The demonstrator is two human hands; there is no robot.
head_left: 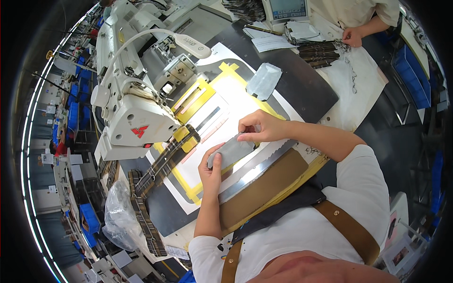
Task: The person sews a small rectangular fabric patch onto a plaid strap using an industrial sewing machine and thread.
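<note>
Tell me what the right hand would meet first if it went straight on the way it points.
Past the grey piece it already pinches, the right hand would probably meet the yellow block by the plaid strap; relative height is unclear.

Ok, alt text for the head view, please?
The left hand and right hand hold a flat grey piece over a yellow-taped white sheet, beside a white sewing machine; a co-worker's hand is at upper right.

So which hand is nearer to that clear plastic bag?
Left: the left hand is to the right of the plastic bag; the right hand is farther right, higher in the picture.
</note>
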